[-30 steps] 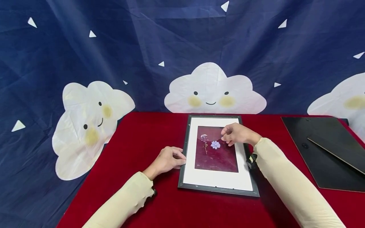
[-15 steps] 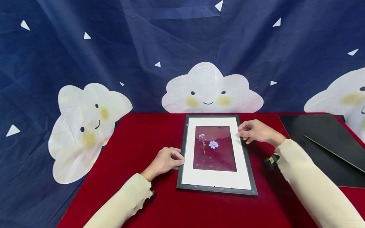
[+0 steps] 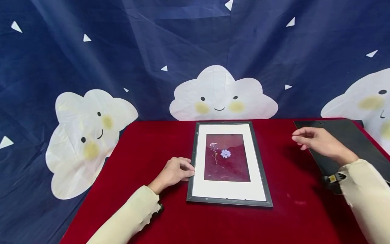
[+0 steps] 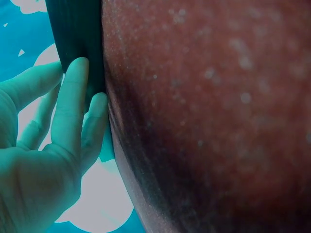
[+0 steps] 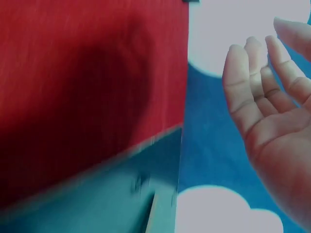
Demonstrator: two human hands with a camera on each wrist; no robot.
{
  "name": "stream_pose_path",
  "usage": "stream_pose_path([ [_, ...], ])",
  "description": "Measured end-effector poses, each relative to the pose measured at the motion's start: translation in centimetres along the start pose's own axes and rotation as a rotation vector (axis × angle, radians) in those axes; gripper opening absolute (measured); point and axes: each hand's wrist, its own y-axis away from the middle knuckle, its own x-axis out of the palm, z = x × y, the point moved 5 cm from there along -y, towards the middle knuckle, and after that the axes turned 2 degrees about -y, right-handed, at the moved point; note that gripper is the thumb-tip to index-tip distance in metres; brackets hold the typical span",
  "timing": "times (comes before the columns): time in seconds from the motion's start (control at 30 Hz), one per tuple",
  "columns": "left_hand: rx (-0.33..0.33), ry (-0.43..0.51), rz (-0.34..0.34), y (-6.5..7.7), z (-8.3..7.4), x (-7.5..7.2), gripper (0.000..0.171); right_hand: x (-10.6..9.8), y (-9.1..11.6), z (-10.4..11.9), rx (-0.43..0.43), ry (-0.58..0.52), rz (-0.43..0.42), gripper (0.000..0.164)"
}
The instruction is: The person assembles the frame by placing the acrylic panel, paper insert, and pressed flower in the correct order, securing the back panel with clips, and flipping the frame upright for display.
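A dark picture frame (image 3: 267, 189) with a white mat (image 3: 228, 190) lies on the red cloth. Inside the mat's window are a small purple flower sprig (image 3: 215, 154) and a pale blue-violet blossom (image 3: 225, 154). At the left rail my left hand (image 3: 174, 172) touches the frame with its fingertips; in the left wrist view its fingers (image 4: 73, 104) rest against the dark side. My right hand (image 3: 324, 144) hovers off to the right, by the black backing board (image 3: 354, 135), its fingers loosely bent with nothing between them. The right wrist view shows the palm (image 5: 286, 145) facing the camera.
Partly hidden by my right forearm, the backing board lies flat on the right, its stand (image 5: 151, 213) visible in the right wrist view. Red cloth (image 3: 146, 145) covers the table. Behind it hangs a blue curtain (image 3: 146, 40) with cloud faces.
From above the blue-violet blossom, my right hand has moved right, past the frame's edge to beside the backing board. My left hand stays at the left rail. The view has shifted slightly.
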Motion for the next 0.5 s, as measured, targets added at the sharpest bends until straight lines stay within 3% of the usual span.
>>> stream_pose_path([
  [0.3, -0.001, -0.004, -0.009, 0.1, -0.1, -0.1, 0.009, -3.6, 2.7, -3.3, 0.072, -0.01, -0.079, 0.046],
  [0.5, -0.005, -0.01, -0.003, 0.2, -0.1, 0.0, 0.01, -6.1, 4.7, -6.6, 0.117, 0.031, -0.185, 0.05],
])
